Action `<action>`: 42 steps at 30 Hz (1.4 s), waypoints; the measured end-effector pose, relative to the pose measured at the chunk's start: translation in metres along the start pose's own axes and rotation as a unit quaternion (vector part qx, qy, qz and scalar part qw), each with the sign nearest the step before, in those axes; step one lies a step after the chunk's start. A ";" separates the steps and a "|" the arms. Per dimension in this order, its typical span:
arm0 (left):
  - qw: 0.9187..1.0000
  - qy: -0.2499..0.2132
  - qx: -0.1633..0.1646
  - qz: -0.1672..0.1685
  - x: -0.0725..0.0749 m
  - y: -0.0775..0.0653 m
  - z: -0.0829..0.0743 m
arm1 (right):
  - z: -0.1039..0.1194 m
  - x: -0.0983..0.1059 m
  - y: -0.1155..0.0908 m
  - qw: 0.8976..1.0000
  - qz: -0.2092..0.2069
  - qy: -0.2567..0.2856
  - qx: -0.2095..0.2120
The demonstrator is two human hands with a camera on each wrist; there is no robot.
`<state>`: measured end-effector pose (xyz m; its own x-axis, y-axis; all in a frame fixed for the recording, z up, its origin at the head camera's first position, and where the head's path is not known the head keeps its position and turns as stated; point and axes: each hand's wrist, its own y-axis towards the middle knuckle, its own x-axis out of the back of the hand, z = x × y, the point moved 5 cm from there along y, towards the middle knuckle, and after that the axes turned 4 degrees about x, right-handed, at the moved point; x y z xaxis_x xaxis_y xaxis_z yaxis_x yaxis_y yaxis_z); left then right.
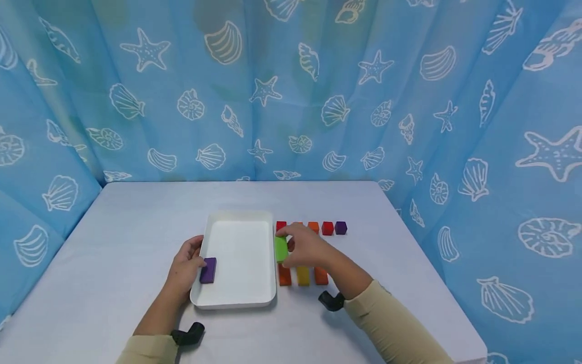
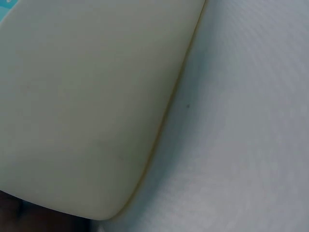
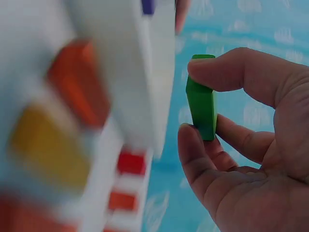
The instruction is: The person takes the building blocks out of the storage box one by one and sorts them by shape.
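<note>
A white tray point(image 1: 241, 253) lies on the table, and my left hand point(image 1: 184, 268) grips its left rim with the thumb over the edge. Inside, by that thumb, is a purple rectangular block point(image 1: 208, 270); whether the thumb touches it I cannot tell. In the left wrist view the tray's wall point(image 2: 87, 106) hides most of the hand. My right hand point(image 1: 306, 246) pinches a green rectangular block point(image 3: 203, 104) between thumb and fingertips, beside the tray's right rim. Right under that hand lie orange point(image 1: 284, 275) and yellow point(image 1: 303, 276) blocks.
Behind my right hand runs a row of small cubes, among them red point(image 1: 327, 228), orange point(image 1: 313, 227) and purple point(image 1: 341, 228). Another orange block point(image 1: 321, 276) lies right of the yellow one. A blue shell-print curtain point(image 1: 254, 101) surrounds the white table point(image 1: 136, 227).
</note>
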<state>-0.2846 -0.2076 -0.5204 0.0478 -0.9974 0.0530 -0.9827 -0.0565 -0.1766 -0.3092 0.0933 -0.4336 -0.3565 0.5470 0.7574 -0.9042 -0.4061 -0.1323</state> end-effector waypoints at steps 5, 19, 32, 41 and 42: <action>1.000 0.018 0.000 -0.004 0.011 -0.003 -0.005 | -0.060 0.015 -0.026 0.998 -0.038 0.013 -0.049; 1.000 0.021 -0.001 -0.004 0.004 -0.004 -0.006 | -0.138 0.022 -0.056 0.991 -0.027 0.003 -0.134; 1.000 0.018 0.004 -0.018 0.007 -0.003 -0.001 | -0.134 0.023 -0.052 0.990 -0.011 0.006 -0.142; 1.000 0.003 -0.009 -0.010 0.005 0.002 -0.001 | -0.116 0.027 -0.055 0.990 0.008 -0.064 -0.126; 1.000 0.002 -0.010 -0.009 0.005 0.002 -0.001 | -0.110 0.027 -0.054 0.990 0.006 -0.075 -0.122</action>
<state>-0.2862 -0.2125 -0.5196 0.0645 -0.9962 0.0593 -0.9849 -0.0731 -0.1566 -0.2956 0.2106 -0.4766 -0.3459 0.4215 0.8382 -0.9363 -0.2126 -0.2795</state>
